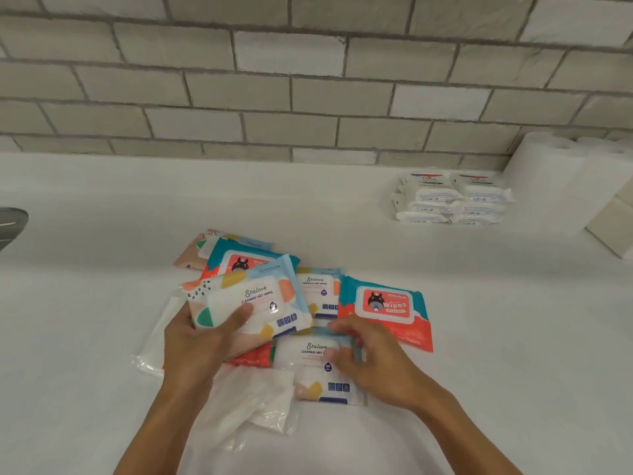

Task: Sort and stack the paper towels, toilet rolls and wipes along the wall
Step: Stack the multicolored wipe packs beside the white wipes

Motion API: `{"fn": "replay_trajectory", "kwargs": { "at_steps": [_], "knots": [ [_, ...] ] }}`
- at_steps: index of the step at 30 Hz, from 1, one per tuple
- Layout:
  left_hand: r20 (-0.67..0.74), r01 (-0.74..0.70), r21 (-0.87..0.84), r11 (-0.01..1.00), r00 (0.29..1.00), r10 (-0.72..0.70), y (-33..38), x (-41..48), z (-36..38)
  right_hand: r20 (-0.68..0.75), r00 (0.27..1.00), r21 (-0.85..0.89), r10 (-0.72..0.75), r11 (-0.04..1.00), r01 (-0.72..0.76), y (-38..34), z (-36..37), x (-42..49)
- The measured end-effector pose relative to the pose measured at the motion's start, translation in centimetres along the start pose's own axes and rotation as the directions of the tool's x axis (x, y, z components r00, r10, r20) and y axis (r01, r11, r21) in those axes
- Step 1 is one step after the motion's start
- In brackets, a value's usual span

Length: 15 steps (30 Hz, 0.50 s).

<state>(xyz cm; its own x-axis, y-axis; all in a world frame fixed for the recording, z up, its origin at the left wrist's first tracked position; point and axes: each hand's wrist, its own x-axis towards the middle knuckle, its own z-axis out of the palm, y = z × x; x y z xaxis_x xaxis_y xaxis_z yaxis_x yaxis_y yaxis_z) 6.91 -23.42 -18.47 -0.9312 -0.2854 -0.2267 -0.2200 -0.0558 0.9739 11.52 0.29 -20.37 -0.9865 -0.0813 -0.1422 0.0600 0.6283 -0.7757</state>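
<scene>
A heap of colourful wipes packs lies on the white counter (102, 200). My left hand (195, 341) grips a Stalove wipes pack (246, 299) lifted above the heap. My right hand (370, 358) rests with spread fingers on another Stalove pack (308, 358) lying flat at the front. A teal-and-red Wipes pack (387, 306) lies to the right, a second one (239, 258) behind, and a further Stalove pack (318, 289) between them. White Dove wipes packs (448, 197) are stacked in two columns by the wall. White paper towel rolls (561, 176) stand upright at the far right.
Clear plastic wrapping (253, 406) lies crumpled under and in front of the heap. A grey brick wall (308, 80) runs along the back. A grey metal object (10, 221) shows at the left edge. A white box (613, 228) sits beside the rolls.
</scene>
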Motion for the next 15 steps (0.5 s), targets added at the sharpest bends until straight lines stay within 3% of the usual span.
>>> {"fn": "replay_trajectory", "kwargs": {
  "at_steps": [6, 15],
  "knots": [
    [0.002, -0.011, 0.003, 1.0, 1.0, 0.011, -0.4, -0.3, 0.5, 0.102, 0.995, -0.398, -0.002, 0.916, 0.042, -0.8, 1.4, -0.1],
    [-0.023, -0.006, 0.04, 0.999, 1.0, 0.007, -1.0, -0.6, 1.1, 0.151, 0.976, -0.505, 0.154, 0.861, -0.058, -1.8, 0.3, 0.7]
  ]
}}
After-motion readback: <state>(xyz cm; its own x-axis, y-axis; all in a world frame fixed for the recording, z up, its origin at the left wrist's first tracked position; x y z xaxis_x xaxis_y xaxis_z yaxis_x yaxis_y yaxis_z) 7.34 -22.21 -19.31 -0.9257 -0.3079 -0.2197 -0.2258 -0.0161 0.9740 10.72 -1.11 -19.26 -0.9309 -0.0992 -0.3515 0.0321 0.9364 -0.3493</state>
